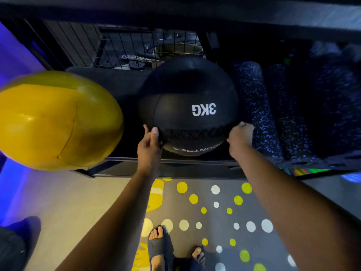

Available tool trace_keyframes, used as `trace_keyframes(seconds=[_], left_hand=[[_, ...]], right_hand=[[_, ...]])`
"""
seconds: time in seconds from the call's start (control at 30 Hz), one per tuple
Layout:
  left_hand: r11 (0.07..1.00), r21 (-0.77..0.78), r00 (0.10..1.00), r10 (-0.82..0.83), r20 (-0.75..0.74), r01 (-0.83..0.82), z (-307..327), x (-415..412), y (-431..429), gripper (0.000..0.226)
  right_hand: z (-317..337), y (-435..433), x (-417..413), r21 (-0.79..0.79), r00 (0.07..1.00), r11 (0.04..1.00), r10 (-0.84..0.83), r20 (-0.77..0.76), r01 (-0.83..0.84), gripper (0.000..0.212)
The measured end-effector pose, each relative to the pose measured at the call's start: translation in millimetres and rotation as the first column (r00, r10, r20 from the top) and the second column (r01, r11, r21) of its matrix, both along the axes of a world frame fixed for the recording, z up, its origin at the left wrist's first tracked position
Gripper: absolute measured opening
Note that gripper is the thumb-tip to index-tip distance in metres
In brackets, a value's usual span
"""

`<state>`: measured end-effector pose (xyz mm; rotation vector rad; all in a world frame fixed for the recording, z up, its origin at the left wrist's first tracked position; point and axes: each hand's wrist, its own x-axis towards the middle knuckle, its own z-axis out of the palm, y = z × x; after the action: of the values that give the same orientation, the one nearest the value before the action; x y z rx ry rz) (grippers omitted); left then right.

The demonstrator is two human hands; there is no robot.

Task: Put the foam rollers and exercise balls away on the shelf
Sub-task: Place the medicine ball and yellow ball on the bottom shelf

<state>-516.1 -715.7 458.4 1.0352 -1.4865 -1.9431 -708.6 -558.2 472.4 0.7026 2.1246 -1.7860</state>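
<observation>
Two hands cup the black 3KG ball on the shelf: left hand and right hand spread against its near sides. Probably heavy and soft-skinned; hold low, either side.

1. One view only, from the person's head, wide-angle, with edges bowed.
2. It looks steeply down and forward at the shelf, whose front rail crosses mid-frame.
3. It sits close: both forearms reach up from the bottom edge to the shelf.
4. Below the shelf, the dotted mat and the feet fill the lower frame.
</observation>
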Motion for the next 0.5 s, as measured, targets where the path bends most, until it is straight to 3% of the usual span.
trace_keyframes(seconds=[0.1, 0.2, 0.27, 0.37, 0.47, 0.5], left_hand=[[0.984, 0.161, 0.992, 0.093, -0.081, -0.079, 0.2, 0.0, 19.1, 0.029], [0.965, 0.263, 0.995, 0.043, -0.088, -0.018, -13.9, 6.7, 9.9, 0.053], [0.96, 0.277, 0.998, -0.015, -0.055, 0.03, -22.6, 14.8, -12.9, 0.059], [0.963, 0.258, 0.995, -0.088, 0.041, 0.075, -19.8, 17.7, -38.1, 0.051], [0.977, 0.174, 0.991, -0.132, 0.037, 0.124, -4.1, 8.9, -32.5, 0.028], [0.979, 0.159, 0.99, -0.134, 0.042, 0.125, 1.6, 5.7, -28.4, 0.03]], right_hand=[[18.9, -6.3, -4.7, 0.071, 0.999, 0.997, 0.021, -0.05, -0.017, 0.036], [7.2, -1.0, 24.9, 0.16, 0.981, 0.984, 0.104, -0.165, -0.077, 0.032], [-12.8, 13.7, 47.8, 0.223, 0.979, 0.969, 0.138, -0.148, -0.103, 0.032], [-16.0, 16.8, 82.1, 0.155, 0.992, 0.981, 0.124, -0.026, -0.118, 0.035], [-20.1, 16.3, 77.8, 0.118, 0.998, 0.992, 0.047, 0.051, -0.053, 0.043], [-20.0, 15.8, 73.1, 0.109, 0.996, 0.992, 0.052, 0.073, -0.06, 0.044]])
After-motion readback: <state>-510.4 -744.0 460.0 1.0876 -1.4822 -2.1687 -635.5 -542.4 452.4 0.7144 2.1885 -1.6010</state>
